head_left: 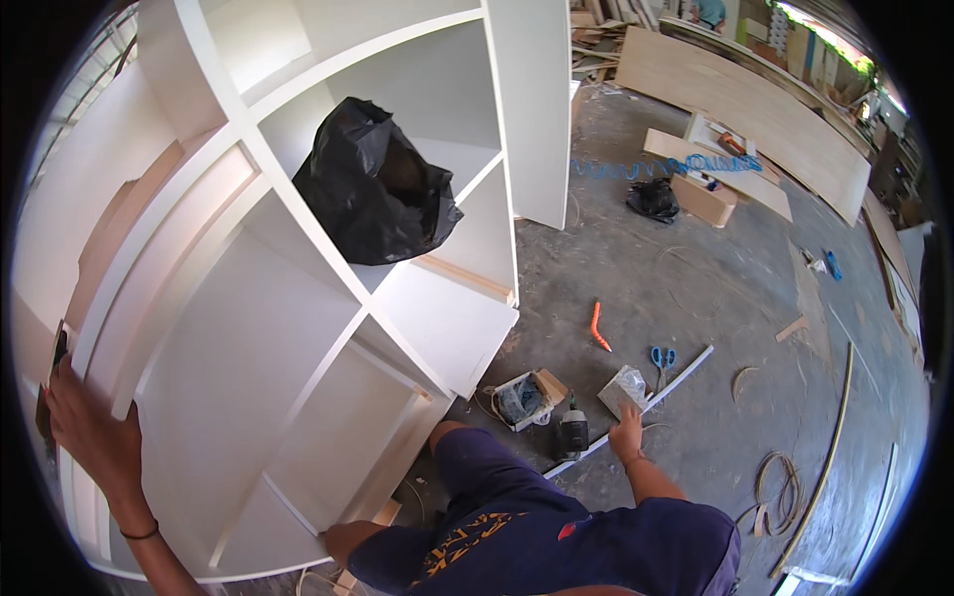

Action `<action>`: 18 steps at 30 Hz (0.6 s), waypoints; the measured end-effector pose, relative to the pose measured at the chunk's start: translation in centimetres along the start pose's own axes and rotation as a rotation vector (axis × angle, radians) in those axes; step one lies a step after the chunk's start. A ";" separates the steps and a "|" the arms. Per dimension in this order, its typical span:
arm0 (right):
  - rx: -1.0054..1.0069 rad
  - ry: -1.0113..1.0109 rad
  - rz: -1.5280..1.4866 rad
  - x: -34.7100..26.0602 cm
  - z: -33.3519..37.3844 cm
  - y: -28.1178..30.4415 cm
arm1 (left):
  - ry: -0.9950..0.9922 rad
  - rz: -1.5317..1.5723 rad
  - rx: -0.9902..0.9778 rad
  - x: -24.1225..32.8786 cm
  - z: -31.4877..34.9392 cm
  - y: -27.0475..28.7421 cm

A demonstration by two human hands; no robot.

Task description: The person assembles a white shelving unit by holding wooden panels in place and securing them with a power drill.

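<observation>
My left hand [97, 437] is at the far left, by the outer edge of a white cabinet [338, 372]. Its fingers are curled at a dark, narrow piece [48, 392] that I cannot make out, with the thumb apart on the cabinet side. My right hand [626, 437] reaches low over the floor to a small box with a clear plastic bag [624, 387]. Its fingertips are drawn together at the near edge of the box, and anything between them is hidden. Close to it, a dark cordless drill [572, 433] stands on the floor beside a long white strip [681, 377].
A black plastic bag [373, 189] sits in a cabinet compartment. On the floor lie an open carton [525, 399], blue-handled scissors [663, 366], an orange flexible piece [597, 326] and coiled edging [780, 482]. Farther back are a blue coiled hose [711, 162] and a large board [745, 109].
</observation>
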State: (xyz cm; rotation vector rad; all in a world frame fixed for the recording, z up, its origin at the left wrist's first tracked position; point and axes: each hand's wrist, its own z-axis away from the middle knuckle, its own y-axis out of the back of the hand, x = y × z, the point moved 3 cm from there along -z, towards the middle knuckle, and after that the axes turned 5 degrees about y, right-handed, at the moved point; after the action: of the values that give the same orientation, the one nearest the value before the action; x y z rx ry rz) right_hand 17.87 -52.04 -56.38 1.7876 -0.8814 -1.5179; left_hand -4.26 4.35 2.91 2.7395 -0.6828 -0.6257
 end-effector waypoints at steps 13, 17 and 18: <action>0.041 -0.120 -0.468 -2.5 4.4 -13.2 | -0.035 0.025 -0.055 2.9 -1.0 2.9; 0.142 -0.079 -0.591 -2.5 3.0 -12.8 | -0.032 0.030 -0.041 3.1 -0.8 3.2; 0.173 -0.058 -0.607 -3.1 2.2 -12.2 | -0.032 0.034 -0.038 3.3 -0.9 3.3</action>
State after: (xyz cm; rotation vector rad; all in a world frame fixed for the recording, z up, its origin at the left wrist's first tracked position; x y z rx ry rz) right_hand 16.48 -42.48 -64.82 2.2840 -0.5247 -1.9127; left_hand -2.51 0.04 3.64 2.6824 -0.7154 -0.6694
